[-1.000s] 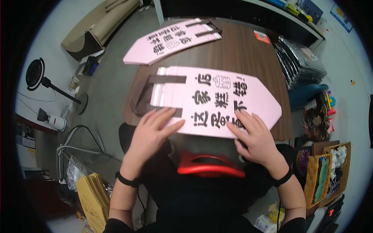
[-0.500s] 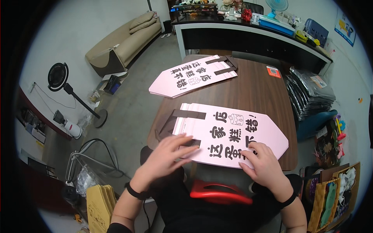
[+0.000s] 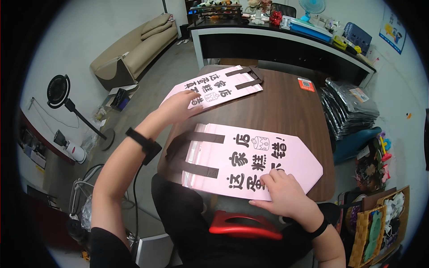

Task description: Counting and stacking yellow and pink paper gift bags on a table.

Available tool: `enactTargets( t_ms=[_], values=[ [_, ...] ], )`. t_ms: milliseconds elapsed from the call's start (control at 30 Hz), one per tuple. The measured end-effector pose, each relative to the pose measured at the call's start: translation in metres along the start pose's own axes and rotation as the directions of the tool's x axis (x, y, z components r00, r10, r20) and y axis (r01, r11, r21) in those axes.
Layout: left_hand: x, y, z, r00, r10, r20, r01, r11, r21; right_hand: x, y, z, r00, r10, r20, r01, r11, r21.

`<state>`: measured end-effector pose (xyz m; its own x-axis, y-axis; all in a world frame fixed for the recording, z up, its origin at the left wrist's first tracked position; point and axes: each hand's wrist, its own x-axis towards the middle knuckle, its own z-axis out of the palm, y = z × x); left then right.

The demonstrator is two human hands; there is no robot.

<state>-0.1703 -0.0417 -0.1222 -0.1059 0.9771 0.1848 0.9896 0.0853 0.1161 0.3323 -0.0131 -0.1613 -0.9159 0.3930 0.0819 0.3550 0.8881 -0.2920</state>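
A stack of flat pink bags (image 3: 223, 156) lies near me on the table, printed with black lettering and a small cake drawing. Two dark brown strap handles (image 3: 202, 169) reach off its left end. My right hand (image 3: 286, 192) presses on its near edge, fingers bent on top and thumb along the rim. Farther away and to the left lies a second pink stack (image 3: 243, 91), handles to the right, tilted on the table. Over its near left part rests my left hand (image 3: 178, 106), fingers stretched out and thumb apart, covering some of the print.
The brown wooden table (image 3: 281, 107) carries an orange-and-white card (image 3: 306, 84) at its far right. Black plastic-wrapped packs (image 3: 346, 109) are piled beside it. A red stool (image 3: 246, 225) is at the near edge. A black desk (image 3: 277, 44) stands beyond, a basket (image 3: 366, 232) at lower right.
My left hand has left the near stack's handle end and reached forward onto the far stack. The near stack's handles now lie uncovered. My right hand stays on the near stack, fingers more bent.
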Motion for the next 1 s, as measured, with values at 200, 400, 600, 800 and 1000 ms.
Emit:
enactTargets(
  t_ms=[200,400,600,800,1000],
  values=[
    [0.036,-0.030,0.056,0.980,-0.089,0.180,0.071,0.992,0.103,-0.002,-0.009,0.001,1.000,0.022,0.009,-0.022,1.000,0.007],
    [0.029,-0.024,0.060,0.969,-0.052,0.240,0.021,0.991,0.133,0.002,-0.010,-0.002,0.999,0.018,0.030,-0.019,0.999,0.028],
    [0.015,-0.045,0.048,0.982,0.083,0.171,-0.107,0.985,0.136,0.000,-0.009,-0.009,0.997,0.007,0.076,-0.008,1.000,0.006],
    [0.017,-0.002,0.017,0.981,-0.002,0.193,-0.048,0.967,0.252,0.000,-0.006,-0.007,0.998,0.018,0.064,-0.017,1.000,-0.015],
    [0.021,-0.006,0.012,0.954,-0.140,-0.264,0.222,0.923,0.315,0.003,-0.006,-0.002,1.000,0.008,0.027,-0.007,0.999,-0.031]
  ],
)
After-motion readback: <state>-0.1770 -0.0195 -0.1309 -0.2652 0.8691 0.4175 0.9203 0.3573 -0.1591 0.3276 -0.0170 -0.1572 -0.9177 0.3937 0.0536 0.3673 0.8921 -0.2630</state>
